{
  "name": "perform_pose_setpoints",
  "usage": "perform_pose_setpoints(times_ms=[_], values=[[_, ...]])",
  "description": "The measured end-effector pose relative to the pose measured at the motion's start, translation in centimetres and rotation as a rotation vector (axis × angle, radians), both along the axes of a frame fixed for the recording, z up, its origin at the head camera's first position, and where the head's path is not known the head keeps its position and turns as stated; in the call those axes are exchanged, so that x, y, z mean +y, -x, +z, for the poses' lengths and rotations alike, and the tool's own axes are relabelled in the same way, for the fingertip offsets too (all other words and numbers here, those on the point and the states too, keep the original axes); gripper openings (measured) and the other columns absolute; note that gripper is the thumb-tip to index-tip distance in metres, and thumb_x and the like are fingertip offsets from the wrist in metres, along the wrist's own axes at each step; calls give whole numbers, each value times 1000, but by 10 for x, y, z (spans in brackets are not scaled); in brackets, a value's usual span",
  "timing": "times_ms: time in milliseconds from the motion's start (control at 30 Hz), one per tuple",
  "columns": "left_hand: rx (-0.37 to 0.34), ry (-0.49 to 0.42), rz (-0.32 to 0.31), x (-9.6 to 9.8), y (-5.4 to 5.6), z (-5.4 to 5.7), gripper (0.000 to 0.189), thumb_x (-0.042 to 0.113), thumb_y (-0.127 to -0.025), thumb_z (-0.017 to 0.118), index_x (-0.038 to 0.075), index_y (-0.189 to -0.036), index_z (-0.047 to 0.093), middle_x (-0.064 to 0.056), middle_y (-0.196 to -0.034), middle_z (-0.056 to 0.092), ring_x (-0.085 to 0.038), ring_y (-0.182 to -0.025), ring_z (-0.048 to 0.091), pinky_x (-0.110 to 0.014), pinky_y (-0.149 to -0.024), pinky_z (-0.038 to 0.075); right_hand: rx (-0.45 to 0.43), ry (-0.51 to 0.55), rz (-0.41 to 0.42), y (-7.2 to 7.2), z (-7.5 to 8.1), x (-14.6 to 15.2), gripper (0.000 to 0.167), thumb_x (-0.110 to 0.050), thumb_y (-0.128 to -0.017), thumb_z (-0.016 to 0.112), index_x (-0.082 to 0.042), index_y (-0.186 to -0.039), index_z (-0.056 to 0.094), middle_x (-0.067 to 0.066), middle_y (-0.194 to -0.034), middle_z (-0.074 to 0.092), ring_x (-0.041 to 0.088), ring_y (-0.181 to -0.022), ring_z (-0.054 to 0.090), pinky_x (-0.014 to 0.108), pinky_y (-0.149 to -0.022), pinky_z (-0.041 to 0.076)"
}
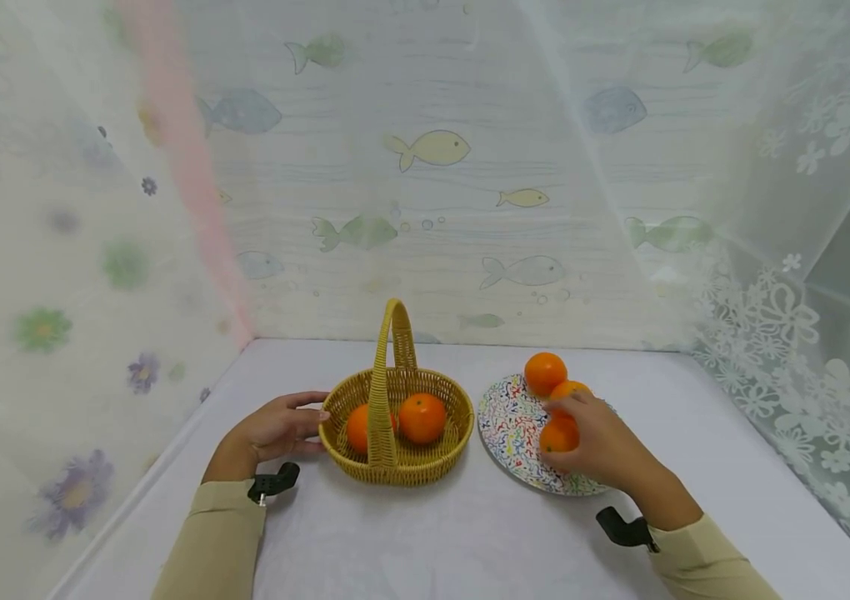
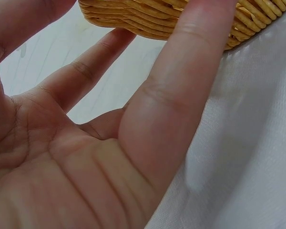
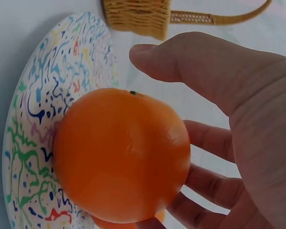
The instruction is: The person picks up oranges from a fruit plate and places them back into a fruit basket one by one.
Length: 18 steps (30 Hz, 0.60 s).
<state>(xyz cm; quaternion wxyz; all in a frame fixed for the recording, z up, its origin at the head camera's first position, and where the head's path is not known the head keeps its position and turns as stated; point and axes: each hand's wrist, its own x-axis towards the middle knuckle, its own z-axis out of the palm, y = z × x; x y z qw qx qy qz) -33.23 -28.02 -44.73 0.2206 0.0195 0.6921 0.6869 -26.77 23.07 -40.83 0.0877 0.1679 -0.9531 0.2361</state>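
My left hand (image 1: 282,431) rests at the left side of a yellow wicker basket (image 1: 410,475), thumb and spread fingers touching its wall. Two oranges (image 1: 422,418) lie inside the basket, one partly behind the tall handle. Over a round plate (image 1: 503,433) with a multicoloured squiggle pattern, my right hand (image 1: 605,437) reaches around the nearest orange (image 3: 121,155). In the right wrist view the thumb stands apart from that orange, while the fingers lie along its far side. Two more oranges (image 1: 545,373) are at the plate's back, one partly hidden by my fingers.
A white cloth (image 1: 425,542) covers the table. Behind it hangs a curtain (image 1: 440,208) printed with fish. A flowered sheer curtain (image 1: 95,333) closes off the left, and white lace (image 1: 792,358) hangs at the right. The basket's arched handle (image 1: 395,312) rises high above its rim.
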Motion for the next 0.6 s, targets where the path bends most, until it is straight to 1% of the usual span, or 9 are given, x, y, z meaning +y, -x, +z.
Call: perform_pose_setpoints(times_ms=[233,367,600], values=[[3,3,0,0,-1,1,67,16,-101,67,1,-157,34,-11,-129,65,-26,-111,70,-52,-94,60,-35,15,-8,2,-6,5,64,-33,-73,94,-11,-127,68,13,-130,60,33,-114,59,56,-88,59],[2,4,-3,0,-1,1,67,16,-101,67,1,-157,34,-11,-130,65,-26,-111,70,-52,-94,60,-55,7,-14,2,-8,6,65,-35,-72,95,-11,-127,68,12,-128,61,33,-112,59,56,-88,59],[0,-9,-6,1,-1,1,65,15,-101,66,1,-157,35,-12,-130,66,-25,-111,70,-51,-94,60,-78,-17,-20,2,-9,6,68,-32,-71,95,-10,-129,66,13,-129,62,33,-114,60,59,-91,58]])
